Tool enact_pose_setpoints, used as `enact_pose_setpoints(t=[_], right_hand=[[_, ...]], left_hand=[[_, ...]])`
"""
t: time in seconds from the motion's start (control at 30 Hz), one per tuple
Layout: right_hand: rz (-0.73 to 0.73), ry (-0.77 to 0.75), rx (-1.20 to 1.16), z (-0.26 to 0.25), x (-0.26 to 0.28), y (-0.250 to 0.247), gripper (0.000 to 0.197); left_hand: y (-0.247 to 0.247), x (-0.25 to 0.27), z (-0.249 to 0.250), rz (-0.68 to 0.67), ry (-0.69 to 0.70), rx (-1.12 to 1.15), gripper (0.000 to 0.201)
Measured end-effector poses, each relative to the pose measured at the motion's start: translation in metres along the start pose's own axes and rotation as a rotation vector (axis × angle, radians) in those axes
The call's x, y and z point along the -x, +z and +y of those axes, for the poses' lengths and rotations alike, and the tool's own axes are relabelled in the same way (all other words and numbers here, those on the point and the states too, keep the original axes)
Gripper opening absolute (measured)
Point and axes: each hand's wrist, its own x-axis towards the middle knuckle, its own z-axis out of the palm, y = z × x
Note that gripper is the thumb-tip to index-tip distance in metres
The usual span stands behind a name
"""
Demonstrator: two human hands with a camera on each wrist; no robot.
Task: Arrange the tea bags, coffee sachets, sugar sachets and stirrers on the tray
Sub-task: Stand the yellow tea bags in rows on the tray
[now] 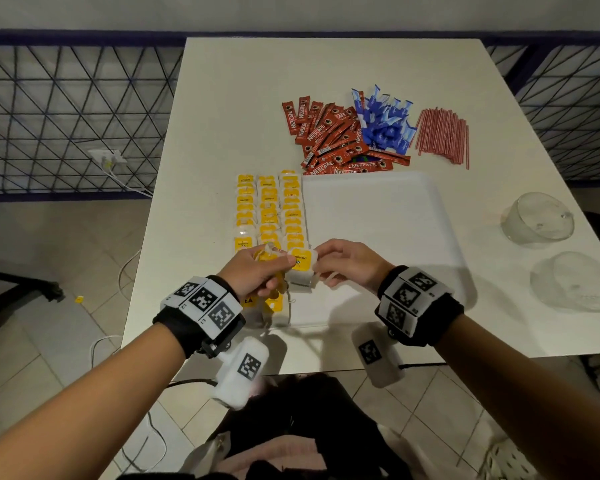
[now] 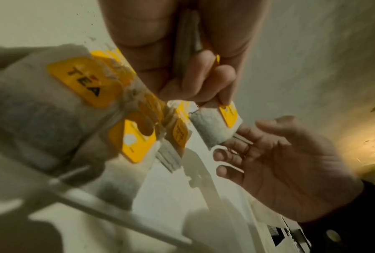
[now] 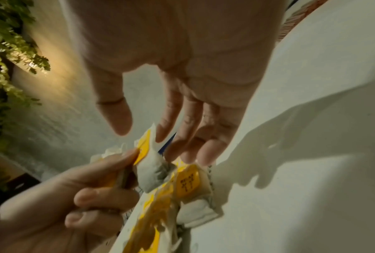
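Near edge of the table (image 1: 499, 334): left hand (image 1: 253, 271) clamped on a bunch of tea bags (image 2: 78, 95), fingers curled round them, with one single tea bag (image 1: 302, 266) pinched out at the fingertips and offered rightward. Right hand (image 1: 347, 261) just beside it — fingers relaxed and spread, thumb and forefinger either side of the bag's top but, in the right wrist view, not yet closed on it. The bag hangs with its long axis roughly vertical, yellow tag uppermost; it lies between the two hands, over the near-left edge of the tray (image 1: 395, 289). Right hand is the nearer to the bare tray. Judgement: a handover, then a lay-down. Further back, three rows of tea bags (image 1: 269, 209) run along the tray's left edge. Toward the far edge: coffee sachets (image 1: 329, 136), blue sugar sachets (image 1: 385, 119), red stirrers (image 1: 444, 133) — all off the tray, untouched.
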Motion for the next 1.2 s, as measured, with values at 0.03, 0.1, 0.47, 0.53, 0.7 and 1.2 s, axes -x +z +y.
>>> enact_pose_setpoints(t=[0.03, 0.1, 0.47, 0.53, 0.7, 1.2], right_hand=[[0.008, -0.021, 0.041, 0.003, 0.000, 0.002, 0.012], [0.023, -0.076, 0.126, 0.010, -0.001, 0.007, 0.015], [-0.142, 0.023, 0.459, 0.015, -0.014, 0.014, 0.022], [-0.092, 0.028, 0.489, 0.014, -0.019, 0.015, 0.022], [0.032, 0.024, 0.487, 0.014, -0.025, 0.014, 0.017], [0.104, 0.040, 0.467, 0.010, -0.023, 0.016, 0.020]], left_hand=[[0.001, 0.000, -0.002, -0.006, -0.008, -0.006, 0.019], [0.003, 0.001, -0.005, -0.028, -0.018, 0.007, 0.023], [-0.012, 0.013, -0.007, 0.160, 0.102, -0.507, 0.012], [-0.016, 0.014, -0.004, 0.216, 0.092, -0.603, 0.012], [-0.011, 0.011, 0.000, 0.183, 0.086, -0.753, 0.026], [0.011, -0.001, 0.002, 0.013, 0.150, -1.309, 0.051]])
